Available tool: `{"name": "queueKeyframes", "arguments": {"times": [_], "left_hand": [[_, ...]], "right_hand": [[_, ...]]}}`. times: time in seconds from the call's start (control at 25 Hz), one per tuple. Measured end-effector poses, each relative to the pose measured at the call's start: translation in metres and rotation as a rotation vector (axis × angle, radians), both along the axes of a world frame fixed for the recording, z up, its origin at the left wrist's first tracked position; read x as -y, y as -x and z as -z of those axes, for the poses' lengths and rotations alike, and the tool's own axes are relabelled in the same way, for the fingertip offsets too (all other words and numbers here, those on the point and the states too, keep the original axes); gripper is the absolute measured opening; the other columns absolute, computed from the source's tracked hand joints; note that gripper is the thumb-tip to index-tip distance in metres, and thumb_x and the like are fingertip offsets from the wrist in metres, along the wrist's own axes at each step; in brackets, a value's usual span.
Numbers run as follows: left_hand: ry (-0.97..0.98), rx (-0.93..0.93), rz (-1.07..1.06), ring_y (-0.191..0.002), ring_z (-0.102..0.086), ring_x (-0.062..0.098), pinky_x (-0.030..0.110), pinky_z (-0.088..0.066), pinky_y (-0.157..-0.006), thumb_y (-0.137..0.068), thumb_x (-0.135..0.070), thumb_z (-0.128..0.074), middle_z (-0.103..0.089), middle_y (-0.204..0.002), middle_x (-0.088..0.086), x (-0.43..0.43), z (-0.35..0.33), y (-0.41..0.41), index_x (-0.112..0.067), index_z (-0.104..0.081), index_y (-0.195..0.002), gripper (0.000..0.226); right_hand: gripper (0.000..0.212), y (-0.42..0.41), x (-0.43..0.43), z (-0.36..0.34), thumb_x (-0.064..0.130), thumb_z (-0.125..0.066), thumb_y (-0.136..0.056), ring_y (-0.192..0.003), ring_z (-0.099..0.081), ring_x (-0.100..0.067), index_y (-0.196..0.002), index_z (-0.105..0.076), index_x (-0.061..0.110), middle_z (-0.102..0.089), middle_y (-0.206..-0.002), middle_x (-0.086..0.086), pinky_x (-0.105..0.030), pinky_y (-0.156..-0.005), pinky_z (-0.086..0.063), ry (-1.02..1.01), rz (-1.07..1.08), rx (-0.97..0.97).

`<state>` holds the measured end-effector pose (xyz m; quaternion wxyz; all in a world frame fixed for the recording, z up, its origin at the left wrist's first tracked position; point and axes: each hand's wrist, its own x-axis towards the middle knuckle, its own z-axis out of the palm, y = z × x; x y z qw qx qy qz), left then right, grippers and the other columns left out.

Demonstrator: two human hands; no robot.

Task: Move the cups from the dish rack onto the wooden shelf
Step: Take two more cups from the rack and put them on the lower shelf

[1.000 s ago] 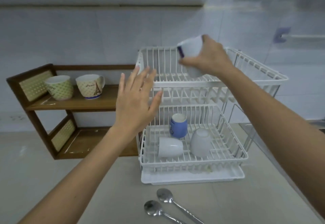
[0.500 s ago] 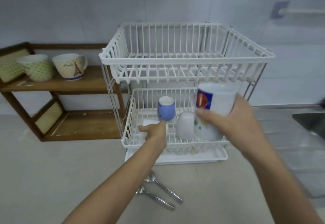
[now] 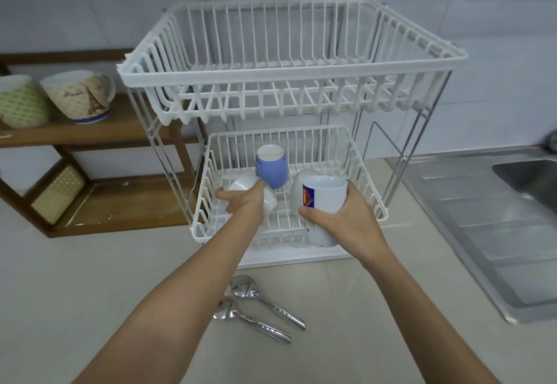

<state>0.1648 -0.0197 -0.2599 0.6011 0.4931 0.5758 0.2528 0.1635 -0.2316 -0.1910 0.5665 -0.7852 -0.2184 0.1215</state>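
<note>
A white two-tier dish rack (image 3: 289, 64) stands on the counter; its top basket is empty. My right hand (image 3: 346, 221) grips a white printed mug (image 3: 327, 193) in front of the lower basket. My left hand (image 3: 245, 201) reaches into the lower basket and closes on a white cup (image 3: 244, 183) lying on its side. A blue cup (image 3: 271, 166) sits at the basket's back, and a second white cup (image 3: 301, 178) is half hidden behind the mug. The wooden shelf (image 3: 120, 127) at left holds a green-patterned cup (image 3: 21, 102) and a beige printed cup (image 3: 78, 94).
Two metal spoons (image 3: 259, 308) lie on the counter near my forearms. A steel sink and drainboard (image 3: 488, 218) fill the right side. The shelf's lower board (image 3: 126, 202) is bare. Tiled wall stands behind.
My right hand brought the printed mug down from the top basket to the front of the lower one. My left hand dropped into the lower basket and closed on the lying white cup.
</note>
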Motion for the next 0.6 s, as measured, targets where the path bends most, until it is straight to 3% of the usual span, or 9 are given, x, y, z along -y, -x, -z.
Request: {"name": "queueKeyframes", "arguments": {"times": [0.12, 0.24, 0.36, 0.44, 0.6], "left_hand": [[-0.114, 0.266, 0.120, -0.092, -0.056, 0.021, 0.035, -0.049, -0.080, -0.068, -0.025, -0.081, -0.051, -0.120, 0.006, 0.017, -0.023, 0.048, -0.030, -0.025, -0.139, 0.091], [-0.114, 0.411, 0.426, -0.095, -0.064, 0.018, 0.044, -0.059, -0.080, -0.065, -0.018, -0.081, -0.056, -0.119, -0.001, 0.007, -0.029, 0.133, -0.038, -0.036, -0.132, 0.083], [-0.139, 0.460, 0.693, -0.092, -0.069, 0.022, 0.039, -0.060, -0.068, -0.053, -0.019, -0.082, -0.063, -0.113, 0.000, -0.022, -0.037, 0.227, -0.044, -0.036, -0.133, 0.096], [-0.179, 0.391, 0.665, -0.089, -0.068, 0.027, 0.040, -0.059, -0.065, -0.052, -0.026, -0.082, -0.063, -0.109, 0.006, -0.053, -0.040, 0.274, -0.049, -0.039, -0.129, 0.092], [-0.322, 0.172, 0.296, -0.096, -0.061, 0.025, 0.031, -0.058, -0.061, -0.049, -0.041, -0.082, -0.054, -0.115, 0.003, -0.131, -0.040, 0.323, -0.044, -0.048, -0.116, 0.075]], "right_hand": [[0.061, -0.003, -0.011, -0.001, 0.050, -0.080, -0.048, -0.076, -0.066, -0.002, -0.102, -0.056, 0.034, -0.069, -0.091, 0.012, -0.020, -0.059, -0.051, -0.033, -0.078, 0.012], [0.059, -0.001, -0.028, -0.012, 0.047, -0.078, -0.048, -0.079, -0.070, -0.010, -0.103, -0.063, 0.031, -0.074, -0.087, 0.006, -0.025, -0.064, -0.055, -0.102, -0.290, -0.006], [0.043, 0.020, -0.063, -0.029, 0.043, -0.078, -0.050, -0.074, -0.069, -0.001, -0.092, -0.067, 0.047, -0.074, -0.082, 0.017, -0.016, -0.060, -0.053, -0.097, -0.590, -0.012], [0.046, 0.043, -0.097, -0.032, 0.040, -0.082, -0.053, -0.083, -0.069, 0.000, -0.096, -0.066, 0.050, -0.074, -0.091, 0.020, -0.014, -0.065, -0.053, -0.069, -0.732, -0.001], [0.054, 0.098, -0.182, -0.011, 0.040, -0.088, -0.052, -0.089, -0.069, -0.001, -0.101, -0.065, 0.042, -0.073, -0.098, 0.019, -0.015, -0.069, -0.055, -0.017, -0.801, 0.044]]}}
